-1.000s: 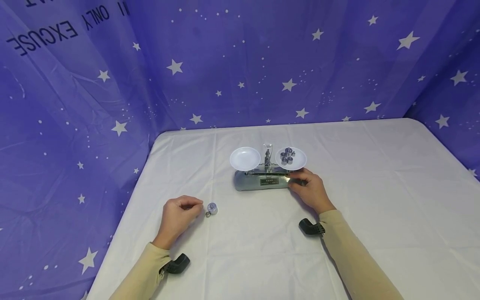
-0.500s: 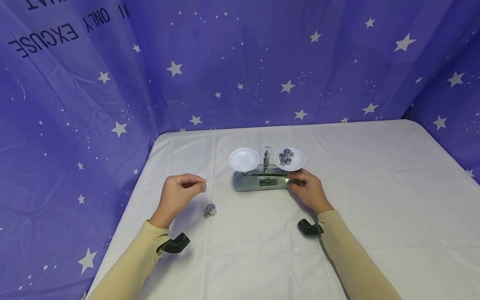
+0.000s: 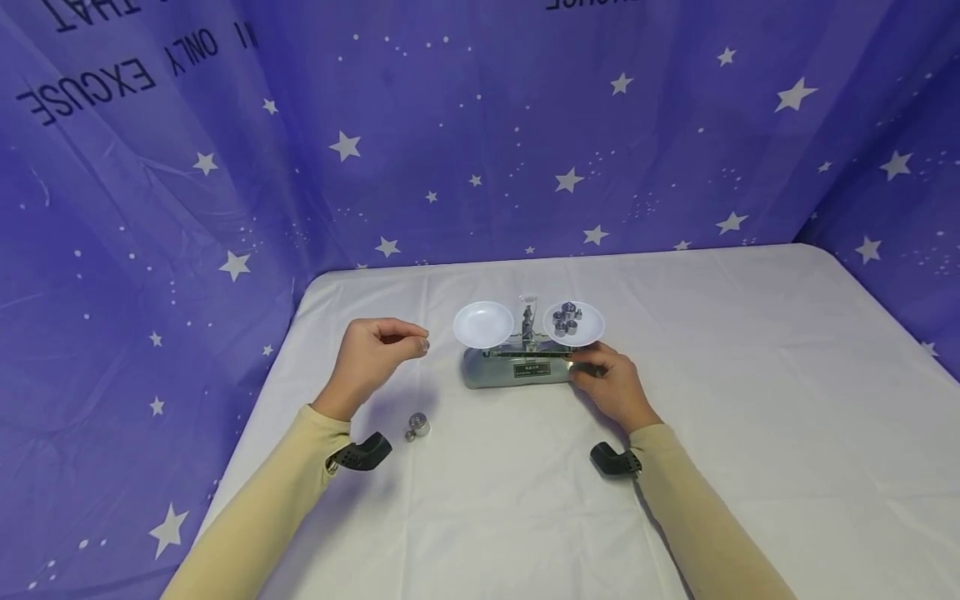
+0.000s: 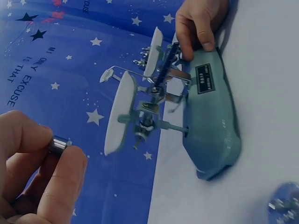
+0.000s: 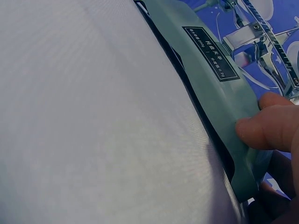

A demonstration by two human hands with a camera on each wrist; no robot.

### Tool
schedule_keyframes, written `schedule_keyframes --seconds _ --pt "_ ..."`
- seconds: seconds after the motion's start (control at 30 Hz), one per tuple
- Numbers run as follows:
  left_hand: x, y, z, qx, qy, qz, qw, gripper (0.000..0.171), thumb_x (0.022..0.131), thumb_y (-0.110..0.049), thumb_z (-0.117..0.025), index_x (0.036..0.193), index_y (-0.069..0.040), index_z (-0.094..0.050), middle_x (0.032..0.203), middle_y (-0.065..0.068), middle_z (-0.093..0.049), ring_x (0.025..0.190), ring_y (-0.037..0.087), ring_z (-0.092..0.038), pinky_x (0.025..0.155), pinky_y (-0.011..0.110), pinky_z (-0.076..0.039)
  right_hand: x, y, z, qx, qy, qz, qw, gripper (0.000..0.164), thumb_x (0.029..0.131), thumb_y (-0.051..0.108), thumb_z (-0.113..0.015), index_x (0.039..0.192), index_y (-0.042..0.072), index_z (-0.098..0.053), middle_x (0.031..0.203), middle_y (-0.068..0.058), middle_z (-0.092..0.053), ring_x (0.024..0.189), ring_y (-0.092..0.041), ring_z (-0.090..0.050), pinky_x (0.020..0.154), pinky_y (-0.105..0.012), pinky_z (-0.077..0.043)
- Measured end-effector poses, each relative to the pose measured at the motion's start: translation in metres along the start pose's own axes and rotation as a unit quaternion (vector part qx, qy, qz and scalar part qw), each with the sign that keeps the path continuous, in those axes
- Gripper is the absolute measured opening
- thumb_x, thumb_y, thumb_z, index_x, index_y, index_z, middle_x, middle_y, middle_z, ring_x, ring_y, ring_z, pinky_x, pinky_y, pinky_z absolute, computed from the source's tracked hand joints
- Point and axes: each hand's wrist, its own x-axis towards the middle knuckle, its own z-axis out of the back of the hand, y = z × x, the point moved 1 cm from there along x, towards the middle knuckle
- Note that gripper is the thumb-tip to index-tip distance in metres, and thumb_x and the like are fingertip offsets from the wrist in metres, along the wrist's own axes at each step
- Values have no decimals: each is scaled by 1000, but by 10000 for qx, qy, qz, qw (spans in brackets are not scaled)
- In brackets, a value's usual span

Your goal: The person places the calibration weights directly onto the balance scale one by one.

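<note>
Between thumb and fingertips, my left hand (image 3: 371,362) pinches a small metal weight (image 4: 58,145). It hangs in the air a little left of the balance scale's empty white left pan (image 3: 483,325). The green base (image 4: 210,126) of the balance scale stands on the table. My right hand (image 3: 615,385) holds the base's right end, its thumb (image 5: 261,127) on the front face and other fingers curled about the end. Several metal weights (image 3: 567,313) stand in the right pan (image 3: 592,331). The pans look about level in the head view.
A larger metal weight (image 3: 419,424) and a tiny one (image 3: 410,436) stand together on the white tablecloth (image 3: 510,500), in front of the scale and to its left. A purple curtain (image 3: 450,125) with stars hangs behind the table.
My left hand has risen from beside the weights on the tablecloth and moved forward and right toward the left pan, holding the small weight. My right hand stays at the base.
</note>
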Motion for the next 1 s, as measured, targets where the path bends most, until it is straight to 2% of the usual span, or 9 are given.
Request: schedule_keyframes --seconds 0.13,0.37,0.57,0.77,1.0 --pt "12 -11 -10 1 30 -82 10000 17 85 -13 -73 99 -6 -80 92 3 -79 84 9 -73 81 27 -59 1 -2 1 32 -24 26 10000 24 81 -6 -72 105 -5 -76 129 -25 -67 129 -45 -59 113 -55 -45" --pt "32 -25 -32 57 104 -255 9996 19 86 -11 -72 100 -3 -80 97 11 -79 83 9 -71 79 25 -58 1 -4 0 34 -84 65 9999 24 80 -6 -72 103 -2 -77 124 -22 -70 125 -42 -62 111 -54 -47" --pt "47 -31 -52 478 258 -462 9975 17 87 -15 -73 99 -7 -81 103 13 -79 90 18 -71 78 29 -58 1 -6 -1 87 -139 76 9998 23 80 -6 -72 102 -1 -77 122 -21 -71 122 -40 -64 110 -52 -48" --pt "56 -33 -65 660 319 -535 9959 15 87 -16 -73 97 -8 -82 101 12 -79 92 22 -71 77 31 -58 1 -3 0 176 -105 100 9997 22 81 -6 -72 102 -2 -77 121 -22 -71 123 -41 -64 110 -53 -48" --pt "62 -34 -72 967 336 -686 9924 14 85 -13 -73 93 -7 -82 96 11 -79 84 20 -70 71 25 -54 0 0 0 98 -106 28 9999 21 81 -5 -72 101 -1 -78 120 -19 -72 120 -37 -66 105 -43 -51"
